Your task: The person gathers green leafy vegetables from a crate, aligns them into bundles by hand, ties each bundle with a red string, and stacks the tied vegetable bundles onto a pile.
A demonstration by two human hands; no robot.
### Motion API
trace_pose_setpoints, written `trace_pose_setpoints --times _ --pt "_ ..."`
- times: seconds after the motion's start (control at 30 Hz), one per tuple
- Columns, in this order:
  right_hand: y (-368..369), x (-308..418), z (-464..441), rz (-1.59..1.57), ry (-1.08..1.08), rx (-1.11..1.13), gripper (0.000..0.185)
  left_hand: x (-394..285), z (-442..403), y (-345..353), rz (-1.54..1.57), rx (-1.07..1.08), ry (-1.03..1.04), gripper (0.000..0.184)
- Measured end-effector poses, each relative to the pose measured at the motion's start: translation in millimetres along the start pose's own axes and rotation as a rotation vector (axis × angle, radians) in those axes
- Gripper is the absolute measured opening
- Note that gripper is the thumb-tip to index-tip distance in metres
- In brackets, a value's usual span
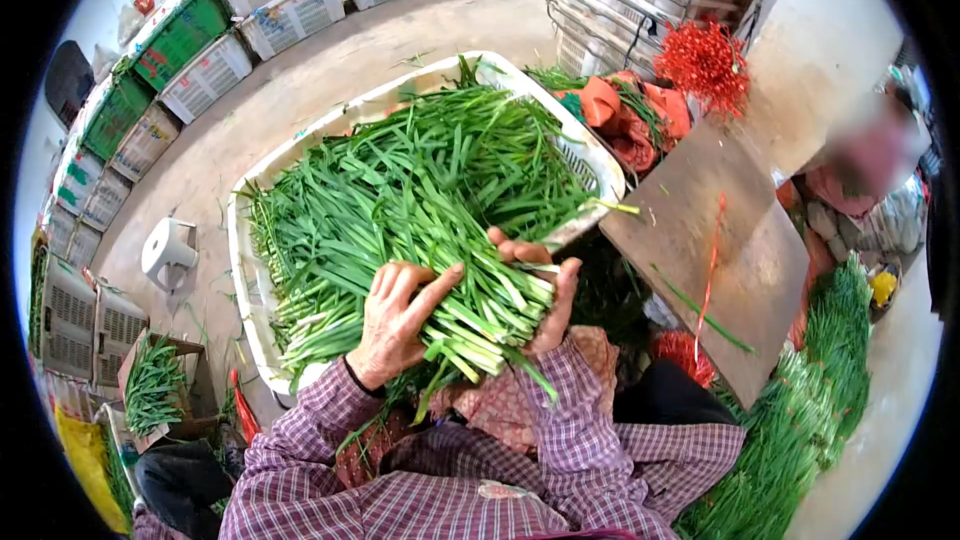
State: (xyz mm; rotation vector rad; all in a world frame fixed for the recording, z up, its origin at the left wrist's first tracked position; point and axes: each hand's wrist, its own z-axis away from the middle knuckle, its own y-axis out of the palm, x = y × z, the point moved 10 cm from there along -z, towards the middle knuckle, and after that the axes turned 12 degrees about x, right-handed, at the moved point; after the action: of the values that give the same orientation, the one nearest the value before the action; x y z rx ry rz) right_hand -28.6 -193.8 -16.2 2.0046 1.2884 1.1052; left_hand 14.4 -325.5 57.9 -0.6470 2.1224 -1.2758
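Observation:
A bunch of garlic chives [478,315] lies across the near edge of a white plastic crate [238,260], its pale stem ends toward my right. My left hand [397,315] is closed over the top of the bunch, thumb stretched along the stems. Around the stem ends curls my right hand [548,292], fingers on the far side and thumb at the cut ends. Loose garlic chives [400,165] fill the crate beyond my hands. A few leaves hang below the bunch.
A brown board [715,250] to the right carries a red tie [712,270] and a stray leaf. Red ties [703,68] hang behind it. Bundled chives [810,390] lie at lower right. A white stool [168,252] stands left; stacked crates [290,15] line the wall.

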Motion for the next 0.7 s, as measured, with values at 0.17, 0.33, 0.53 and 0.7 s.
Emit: trace_pose_setpoints --times 0.17,0.33,0.53,0.7 --pt "-19.2 15.3 5.9 0.389 0.379 -0.048 0.066 -7.6 15.9 14.8 -0.038 0.065 0.068 0.068" --pt "-44.1 67.2 8.6 0.989 0.658 -0.001 0.072 -12.1 20.6 23.1 -0.067 0.209 -0.03 0.102" --pt "-40.8 77.1 -16.2 1.271 0.848 0.144 0.081 -7.8 31.2 17.9 -0.038 0.292 -0.107 0.112" --pt "-35.4 51.6 -5.4 1.295 1.238 0.268 0.098 -8.1 59.5 -7.3 -0.026 0.182 -0.159 0.101"
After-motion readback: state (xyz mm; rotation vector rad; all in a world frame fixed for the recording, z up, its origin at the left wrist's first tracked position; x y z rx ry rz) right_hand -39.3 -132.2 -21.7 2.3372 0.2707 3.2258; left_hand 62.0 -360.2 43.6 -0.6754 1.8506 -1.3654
